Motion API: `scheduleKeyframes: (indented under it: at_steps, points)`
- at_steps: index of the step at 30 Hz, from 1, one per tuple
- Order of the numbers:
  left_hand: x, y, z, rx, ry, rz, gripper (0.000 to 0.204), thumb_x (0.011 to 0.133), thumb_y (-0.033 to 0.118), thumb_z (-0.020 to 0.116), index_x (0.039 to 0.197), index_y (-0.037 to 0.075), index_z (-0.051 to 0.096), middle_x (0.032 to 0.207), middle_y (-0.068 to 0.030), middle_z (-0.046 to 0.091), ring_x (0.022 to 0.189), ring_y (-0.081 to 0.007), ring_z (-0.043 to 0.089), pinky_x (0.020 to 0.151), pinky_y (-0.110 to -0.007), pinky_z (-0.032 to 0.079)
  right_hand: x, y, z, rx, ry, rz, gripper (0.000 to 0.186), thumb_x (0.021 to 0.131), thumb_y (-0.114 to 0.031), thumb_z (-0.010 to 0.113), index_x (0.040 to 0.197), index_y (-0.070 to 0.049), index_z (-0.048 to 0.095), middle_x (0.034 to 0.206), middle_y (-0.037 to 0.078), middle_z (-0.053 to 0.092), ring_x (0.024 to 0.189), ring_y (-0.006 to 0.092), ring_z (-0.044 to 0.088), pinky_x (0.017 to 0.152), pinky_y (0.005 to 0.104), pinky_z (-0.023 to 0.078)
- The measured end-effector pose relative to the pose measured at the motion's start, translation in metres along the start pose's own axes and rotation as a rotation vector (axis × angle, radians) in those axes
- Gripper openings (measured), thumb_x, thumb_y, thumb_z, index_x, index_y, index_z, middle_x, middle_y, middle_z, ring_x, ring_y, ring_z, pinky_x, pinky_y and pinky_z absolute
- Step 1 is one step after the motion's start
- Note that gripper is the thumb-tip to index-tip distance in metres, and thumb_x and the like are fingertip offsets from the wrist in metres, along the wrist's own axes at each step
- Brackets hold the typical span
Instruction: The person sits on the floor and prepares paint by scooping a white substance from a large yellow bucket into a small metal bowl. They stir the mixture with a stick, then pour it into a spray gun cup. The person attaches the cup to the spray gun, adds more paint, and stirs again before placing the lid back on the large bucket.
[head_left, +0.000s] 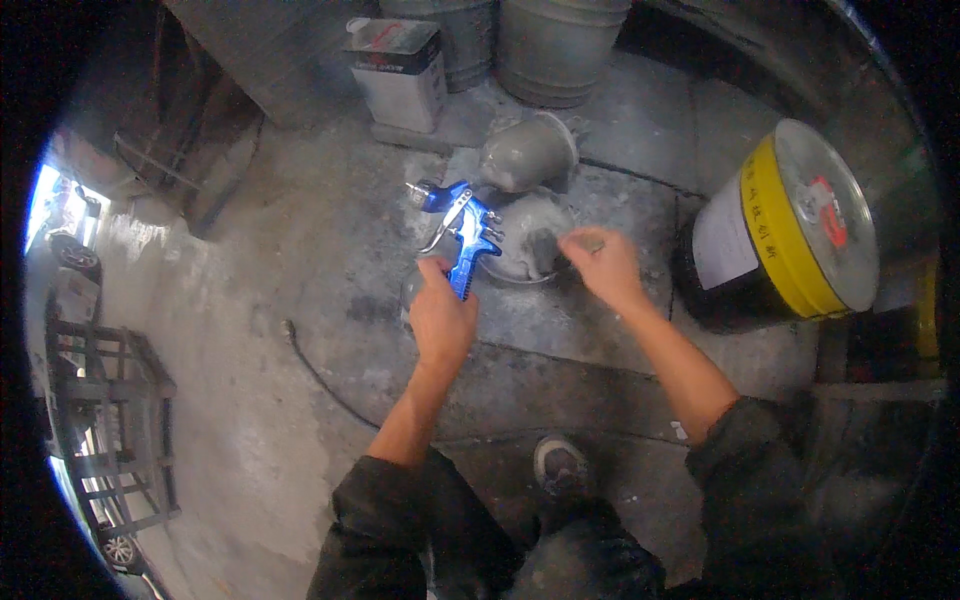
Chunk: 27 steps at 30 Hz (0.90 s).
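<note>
My left hand (441, 317) grips the handle of a blue metal spray gun (462, 225), whose nozzle points up and to the left. My right hand (603, 262) is held to the right of the gun, fingers pinched on a small grey object (590, 241) that I cannot identify. Below both hands a grey round open container (530, 235) sits on the floor, with a grey cup-shaped pot (527, 152) lying on its side just beyond it.
A large drum with a yellow band and grey lid (790, 225) lies tilted at right. A square tin can (402, 70) and grey buckets (555, 45) stand at the back. A hose (310, 365) runs over the dusty concrete floor. A metal frame (110, 420) is at left. My shoe (562, 465) shows below.
</note>
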<state>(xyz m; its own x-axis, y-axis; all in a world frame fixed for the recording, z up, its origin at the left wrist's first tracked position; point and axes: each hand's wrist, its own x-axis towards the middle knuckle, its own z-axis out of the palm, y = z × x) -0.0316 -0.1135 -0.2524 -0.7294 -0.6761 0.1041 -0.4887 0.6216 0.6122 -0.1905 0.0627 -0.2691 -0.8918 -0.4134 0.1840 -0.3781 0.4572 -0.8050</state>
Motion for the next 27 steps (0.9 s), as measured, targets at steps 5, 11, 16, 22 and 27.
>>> scheduleKeyframes:
  at_steps: [5,11,16,22,27]
  points:
    - [-0.001,0.001,-0.001,0.039,-0.009,0.0,0.048,0.072,0.005,0.069,0.109,0.009,0.039,0.084,-0.0204,0.063,0.076,-0.0428,0.064,0.067,-0.049,0.049,0.016,-0.061,-0.026,0.713,0.138,0.325,0.018,0.079,-0.016,0.069,0.073,0.001,0.067,0.063,0.008,0.065,0.05,0.0138,0.061,0.044,0.0258,0.043]
    - [-0.003,0.006,-0.003,-0.008,-0.005,0.016,0.047,0.074,0.005,0.066,0.111,0.009,0.039,0.083,-0.0228,0.065,0.078,-0.0454,0.064,0.07,-0.052,0.049,0.019,-0.048,-0.019,0.826,0.314,0.429,0.017,0.083,-0.014,0.067,0.079,0.003,0.066,0.068,0.011,0.068,0.05,0.0122,0.059,0.044,0.0256,0.045]
    - [0.004,0.008,-0.01,0.043,-0.014,0.036,0.051,0.071,0.005,0.069,0.111,0.009,0.038,0.088,-0.0213,0.066,0.082,-0.0448,0.064,0.07,-0.051,0.049,0.004,-0.04,-0.013,0.786,0.253,0.416,0.017,0.084,-0.017,0.069,0.084,0.001,0.068,0.069,0.01,0.069,0.055,0.0136,0.062,0.049,0.0265,0.048]
    - [0.015,-0.001,-0.018,-0.223,-0.093,-0.043,0.048,0.073,0.004,0.072,0.114,0.004,0.045,0.095,-0.017,0.068,0.076,-0.0289,0.067,0.065,-0.039,0.051,0.007,0.009,0.002,0.007,0.109,0.068,0.025,0.081,-0.028,0.072,0.093,-0.006,0.072,0.078,0.015,0.071,0.069,0.0284,0.068,0.066,0.0374,0.053]
    - [0.023,-0.022,-0.024,-0.898,-0.34,-0.141,0.025,0.091,0.007,0.062,0.113,-0.001,0.056,0.094,-0.0089,0.069,0.07,-0.0112,0.063,0.059,-0.025,0.049,0.002,0.008,0.007,-0.06,-0.112,-0.004,0.028,0.081,-0.033,0.072,0.094,-0.008,0.073,0.083,0.019,0.07,0.076,0.0347,0.069,0.068,0.0399,0.053]
